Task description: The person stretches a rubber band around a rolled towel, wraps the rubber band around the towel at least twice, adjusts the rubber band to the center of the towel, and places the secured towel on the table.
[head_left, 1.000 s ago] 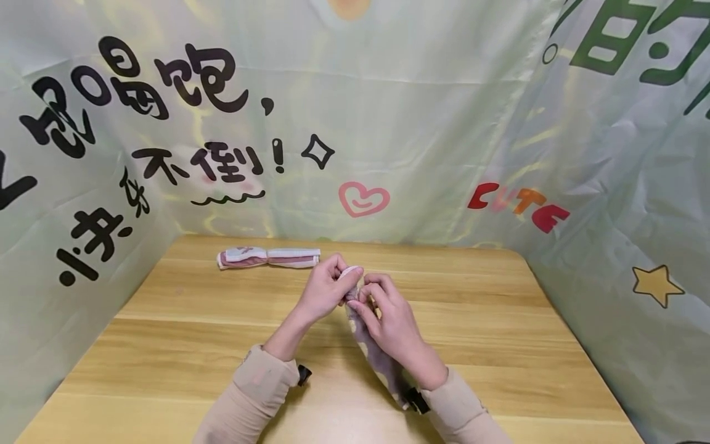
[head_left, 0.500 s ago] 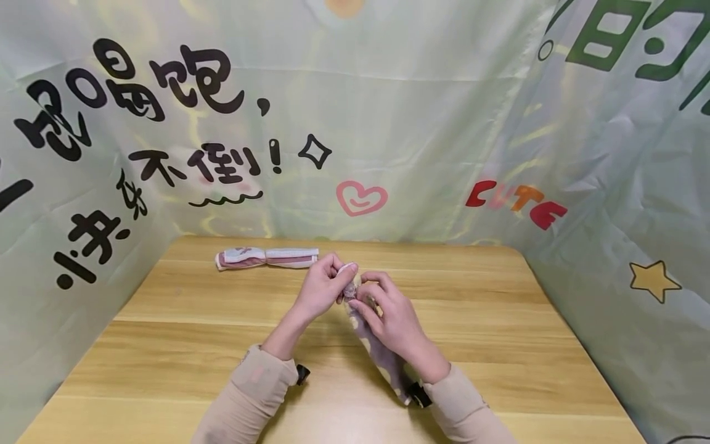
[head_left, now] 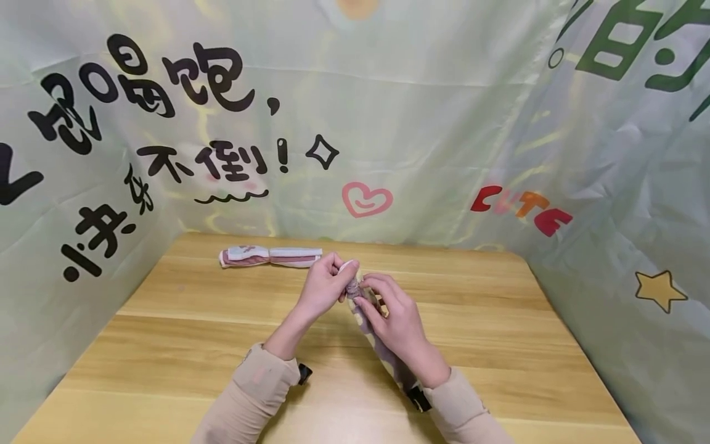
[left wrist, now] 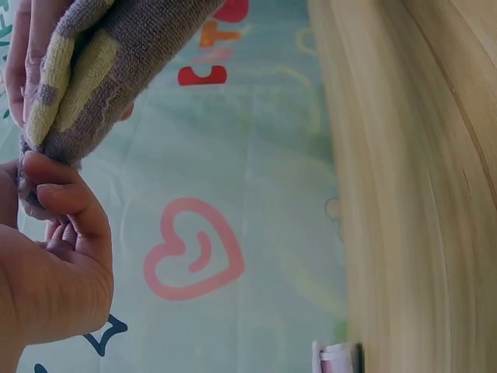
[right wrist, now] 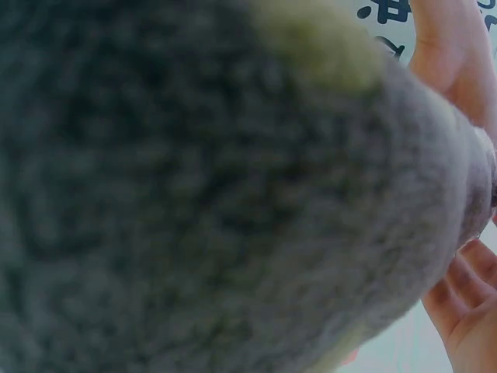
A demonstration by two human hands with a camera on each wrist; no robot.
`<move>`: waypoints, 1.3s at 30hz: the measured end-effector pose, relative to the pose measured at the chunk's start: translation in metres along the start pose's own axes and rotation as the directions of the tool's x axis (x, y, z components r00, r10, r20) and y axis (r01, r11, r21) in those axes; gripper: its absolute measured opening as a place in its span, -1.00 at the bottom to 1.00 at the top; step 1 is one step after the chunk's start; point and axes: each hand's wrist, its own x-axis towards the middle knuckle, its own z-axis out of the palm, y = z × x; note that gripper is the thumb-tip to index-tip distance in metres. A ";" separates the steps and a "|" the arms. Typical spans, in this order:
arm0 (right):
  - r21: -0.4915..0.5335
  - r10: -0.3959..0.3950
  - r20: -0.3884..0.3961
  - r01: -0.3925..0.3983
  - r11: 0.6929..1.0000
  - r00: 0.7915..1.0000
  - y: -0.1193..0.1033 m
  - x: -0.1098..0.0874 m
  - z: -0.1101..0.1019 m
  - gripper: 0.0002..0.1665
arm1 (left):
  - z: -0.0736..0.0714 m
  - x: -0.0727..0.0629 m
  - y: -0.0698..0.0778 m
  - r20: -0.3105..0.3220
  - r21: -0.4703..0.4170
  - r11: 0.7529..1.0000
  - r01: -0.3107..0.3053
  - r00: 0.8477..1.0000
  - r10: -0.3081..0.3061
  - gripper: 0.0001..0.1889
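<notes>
A rolled grey-purple towel point(head_left: 383, 351) with yellow patches slants from between the hands down toward the right forearm. My left hand point(head_left: 324, 287) pinches its gathered upper end between thumb and fingers. Just below, my right hand point(head_left: 399, 317) holds the roll near the narrowed neck, its thumb on the near side; some of its fingertips are hidden. From the left wrist, the towel point(left wrist: 124, 70) looks thick and folded, narrowing to the end at the left hand point(left wrist: 66, 264). Blurred towel cloth point(right wrist: 233, 194) covers most of the right wrist view.
Behind the left hand, a second rolled towel point(head_left: 249, 257), pink and white and cinched at its middle, lies near the back of the wooden table point(head_left: 471, 345). A printed cloth backdrop point(head_left: 432, 123) rises around the back and sides.
The left hand keeps its pinch in nearly the same place. The right fingers have shifted slightly at the towel's neck and look less bent. The head view has moved a little.
</notes>
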 end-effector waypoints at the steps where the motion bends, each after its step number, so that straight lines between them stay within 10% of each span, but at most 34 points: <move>1: -0.014 -0.002 -0.002 0.002 1.000 1.000 0.000 0.000 0.000 -0.72 | 0.001 0.000 0.000 -0.005 -0.001 1.000 0.006 1.000 -0.006 -0.66; 16: -0.166 0.019 0.094 -0.003 0.986 0.995 -0.004 -0.001 0.002 -0.79 | 0.008 -0.001 -0.003 -0.030 0.010 0.996 0.087 0.996 -0.087 -0.68; 31: -0.109 -0.044 0.155 0.061 0.992 0.987 0.002 0.000 -0.005 -0.86 | 0.000 0.002 -0.001 -0.010 -0.024 0.991 0.129 0.992 -0.130 -0.69; 39: 0.036 0.132 0.148 -0.139 0.990 0.980 0.000 -0.002 -0.004 -0.31 | -0.005 0.002 0.003 -0.088 -0.065 0.995 0.071 0.993 -0.076 -0.68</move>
